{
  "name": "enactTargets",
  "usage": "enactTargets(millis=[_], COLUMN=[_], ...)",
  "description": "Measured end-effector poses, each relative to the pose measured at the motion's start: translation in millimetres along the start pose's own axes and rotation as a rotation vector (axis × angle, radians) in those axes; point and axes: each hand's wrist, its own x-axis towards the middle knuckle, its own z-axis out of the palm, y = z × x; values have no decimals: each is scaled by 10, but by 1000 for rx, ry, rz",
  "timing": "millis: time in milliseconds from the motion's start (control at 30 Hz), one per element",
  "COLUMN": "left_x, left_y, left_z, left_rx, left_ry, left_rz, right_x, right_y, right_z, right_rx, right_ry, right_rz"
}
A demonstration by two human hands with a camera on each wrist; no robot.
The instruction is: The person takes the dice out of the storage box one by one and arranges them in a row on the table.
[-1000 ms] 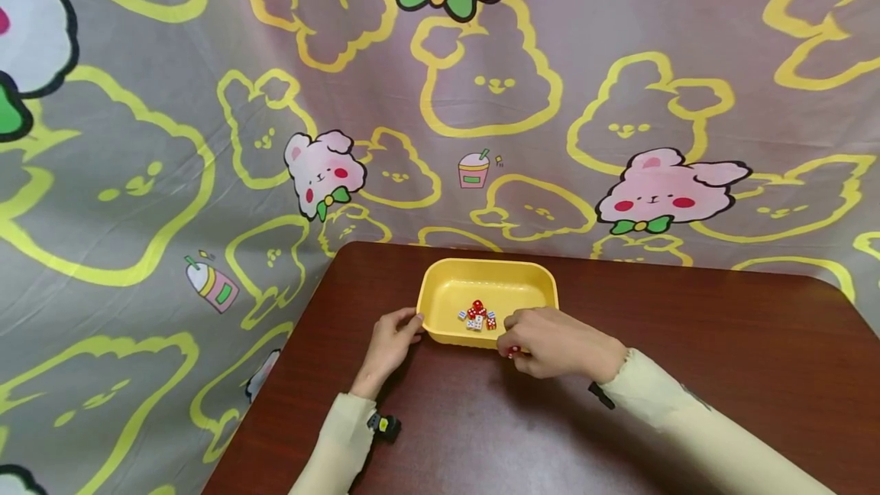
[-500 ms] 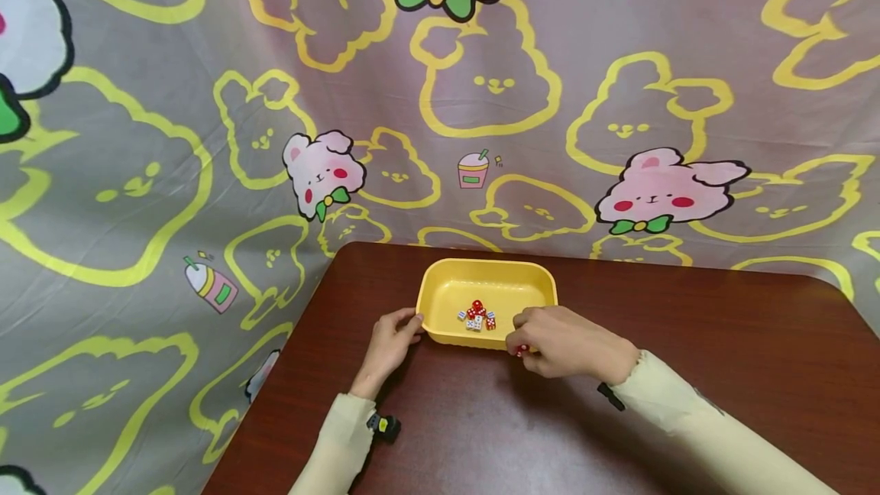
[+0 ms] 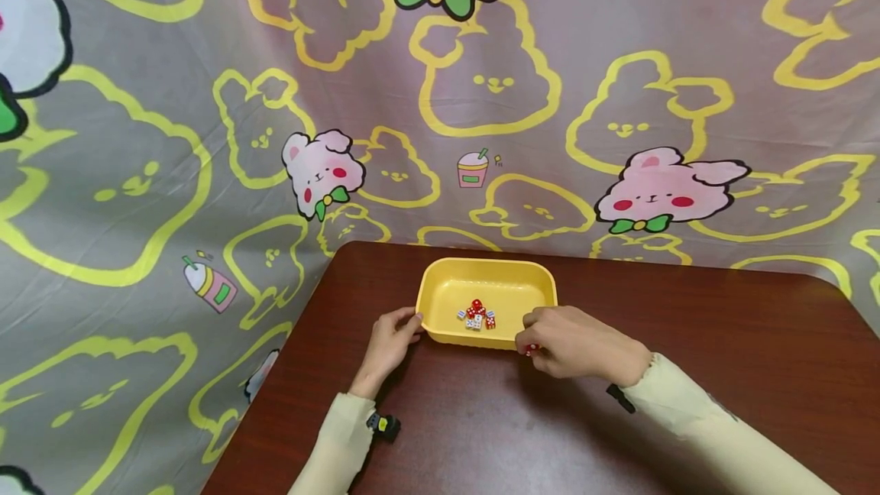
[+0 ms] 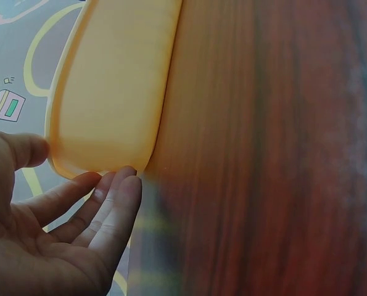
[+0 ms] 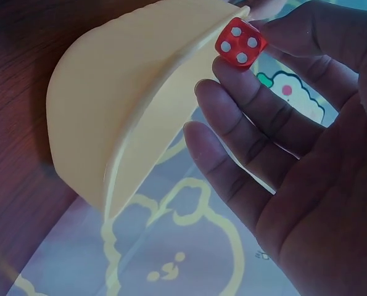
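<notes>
A yellow plastic tray point(image 3: 440, 338) stands on the table, holding several small red and white dice point(image 3: 476, 317) in a loose cluster. At its left end is my left hand point(image 3: 389, 344), with the thumb at the rim and the relaxed fingers point(image 4: 118, 213) touching the outer wall. My right hand point(image 3: 574, 342) is at the front right corner of the tray. Between its thumb and index fingertip it pinches a red die point(image 5: 240, 43) with white dots, four of them facing the right wrist camera. The other right fingers point(image 5: 223, 114) are extended beneath the die, beside the tray wall.
The dark brown wooden table point(image 3: 474, 434) reaches toward me and to the right of the tray. Behind and on the left hangs a grey cartoon-printed cloth point(image 3: 385, 82). Black straps with small devices point(image 3: 383, 426) are on both wrists.
My right hand has shifted a little to the right along the tray's front edge, keeping the red die in its pinch. The left hand, the tray and the dice inside hold their places.
</notes>
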Motion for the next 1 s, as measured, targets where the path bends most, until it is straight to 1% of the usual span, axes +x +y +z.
enactTargets(millis=[433, 833, 1000], left_x=[2, -17, -6], left_y=[16, 7, 5], left_z=[-3, -15, -16], left_rx=[13, 12, 10], left_ry=[-4, -3, -7], left_rz=[-5, -16, -14], right_x=[-107, -172, -233], right_y=[69, 109, 168], right_z=[-20, -35, -42], right_rx=[-20, 9, 14], right_ry=[-4, -8, 5], right_rz=[37, 67, 105])
